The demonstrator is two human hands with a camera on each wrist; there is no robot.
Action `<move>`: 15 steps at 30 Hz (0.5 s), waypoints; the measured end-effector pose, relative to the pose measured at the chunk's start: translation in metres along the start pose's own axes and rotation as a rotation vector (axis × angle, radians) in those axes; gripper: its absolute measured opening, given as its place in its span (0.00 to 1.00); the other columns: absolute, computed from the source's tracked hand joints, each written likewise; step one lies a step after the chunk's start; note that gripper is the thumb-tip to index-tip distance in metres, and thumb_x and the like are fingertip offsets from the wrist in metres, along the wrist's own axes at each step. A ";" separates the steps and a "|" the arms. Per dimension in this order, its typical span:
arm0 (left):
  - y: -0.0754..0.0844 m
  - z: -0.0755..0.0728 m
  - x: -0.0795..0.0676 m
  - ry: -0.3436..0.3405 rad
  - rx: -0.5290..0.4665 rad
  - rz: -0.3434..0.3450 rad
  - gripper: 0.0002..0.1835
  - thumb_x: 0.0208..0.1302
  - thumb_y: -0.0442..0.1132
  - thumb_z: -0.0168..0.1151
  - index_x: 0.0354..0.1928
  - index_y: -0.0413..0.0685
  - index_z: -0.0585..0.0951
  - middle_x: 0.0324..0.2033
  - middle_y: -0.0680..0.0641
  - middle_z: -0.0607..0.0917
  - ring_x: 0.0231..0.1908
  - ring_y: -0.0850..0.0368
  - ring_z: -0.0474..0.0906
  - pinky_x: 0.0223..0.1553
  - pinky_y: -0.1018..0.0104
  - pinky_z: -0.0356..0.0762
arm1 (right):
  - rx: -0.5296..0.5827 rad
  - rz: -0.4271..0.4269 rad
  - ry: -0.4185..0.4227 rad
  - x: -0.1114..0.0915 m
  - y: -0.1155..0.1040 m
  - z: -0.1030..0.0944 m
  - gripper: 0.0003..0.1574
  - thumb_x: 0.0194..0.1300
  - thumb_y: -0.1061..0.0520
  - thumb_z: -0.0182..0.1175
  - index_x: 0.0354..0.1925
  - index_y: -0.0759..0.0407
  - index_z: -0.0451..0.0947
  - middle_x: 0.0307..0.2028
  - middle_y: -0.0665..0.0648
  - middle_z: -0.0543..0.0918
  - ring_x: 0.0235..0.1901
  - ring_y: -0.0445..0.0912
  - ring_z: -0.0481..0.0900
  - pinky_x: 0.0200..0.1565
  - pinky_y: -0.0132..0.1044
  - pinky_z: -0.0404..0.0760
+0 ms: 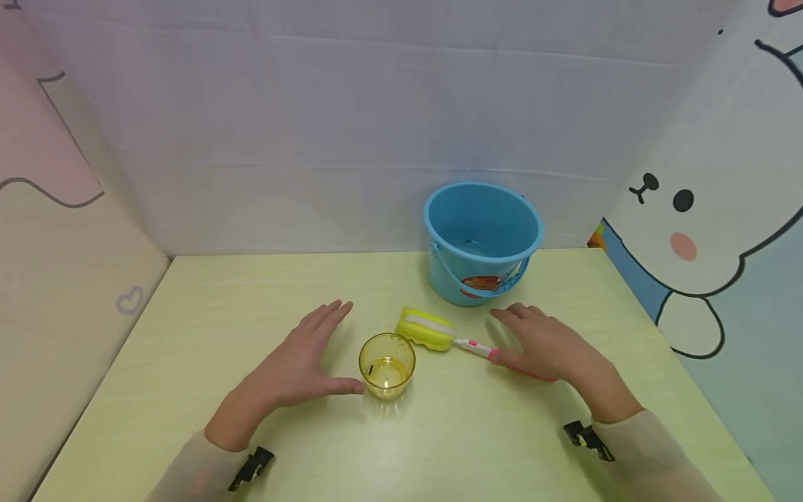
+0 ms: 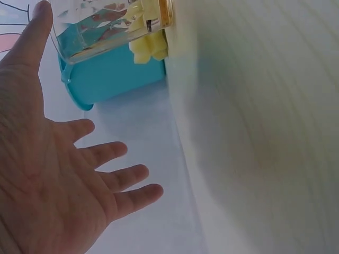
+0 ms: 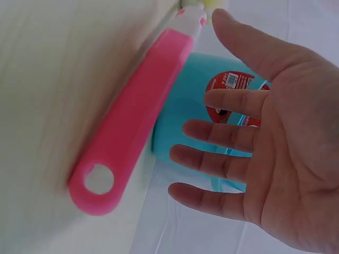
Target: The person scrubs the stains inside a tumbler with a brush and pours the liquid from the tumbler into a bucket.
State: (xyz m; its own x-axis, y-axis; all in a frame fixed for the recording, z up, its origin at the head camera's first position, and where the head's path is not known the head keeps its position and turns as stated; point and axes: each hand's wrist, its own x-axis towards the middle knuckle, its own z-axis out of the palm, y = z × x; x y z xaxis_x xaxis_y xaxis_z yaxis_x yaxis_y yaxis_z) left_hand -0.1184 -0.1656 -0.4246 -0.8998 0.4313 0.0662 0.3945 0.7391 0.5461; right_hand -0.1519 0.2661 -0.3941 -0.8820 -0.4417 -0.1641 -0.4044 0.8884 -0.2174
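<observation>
An amber see-through glass [image 1: 387, 366] stands upright on the table. Just left of it is my left hand [image 1: 300, 364], fingers spread and thumb stretched toward the glass; in the left wrist view the palm holds nothing. A bottle brush lies right of the glass, with a yellow sponge head [image 1: 428, 329] and a pink handle [image 3: 132, 121]. Over that handle hovers my right hand [image 1: 544, 343], partly hiding it in the head view. The right wrist view shows its fingers extended, apart from the handle, with nothing in the palm.
A light blue bucket [image 1: 447, 268] with its handle hanging down in front stands at the back of the table, behind the brush. A white cloth wall [image 1: 314, 139] rises along the table's far edge. Printed panels [image 1: 721, 209] flank the sides.
</observation>
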 end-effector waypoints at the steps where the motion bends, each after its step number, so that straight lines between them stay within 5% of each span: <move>1: 0.000 0.002 0.000 -0.001 -0.007 0.006 0.72 0.44 0.81 0.74 0.86 0.61 0.52 0.83 0.45 0.56 0.81 0.39 0.50 0.73 0.32 0.61 | -0.001 -0.009 -0.002 0.001 -0.001 0.001 0.52 0.67 0.33 0.71 0.76 0.59 0.69 0.67 0.65 0.76 0.65 0.64 0.74 0.61 0.64 0.78; 9: 0.006 0.011 0.003 -0.034 -0.116 0.018 0.72 0.40 0.79 0.78 0.84 0.55 0.57 0.79 0.48 0.63 0.77 0.44 0.60 0.73 0.41 0.65 | -0.012 -0.035 -0.048 0.008 -0.006 0.011 0.45 0.64 0.43 0.77 0.72 0.60 0.73 0.58 0.62 0.78 0.54 0.56 0.76 0.51 0.53 0.85; 15: 0.010 0.018 0.006 -0.063 -0.219 0.013 0.69 0.41 0.71 0.84 0.81 0.50 0.60 0.74 0.44 0.69 0.70 0.43 0.71 0.69 0.44 0.72 | -0.023 -0.047 -0.061 0.010 -0.011 0.016 0.39 0.64 0.48 0.77 0.68 0.58 0.76 0.51 0.57 0.78 0.46 0.49 0.73 0.41 0.41 0.82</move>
State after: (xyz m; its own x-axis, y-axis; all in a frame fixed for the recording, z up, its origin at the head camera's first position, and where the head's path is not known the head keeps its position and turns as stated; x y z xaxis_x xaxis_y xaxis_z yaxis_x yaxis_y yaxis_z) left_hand -0.1168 -0.1461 -0.4343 -0.8789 0.4763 0.0259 0.3496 0.6063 0.7143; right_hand -0.1528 0.2496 -0.4088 -0.8459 -0.4893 -0.2123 -0.4514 0.8687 -0.2038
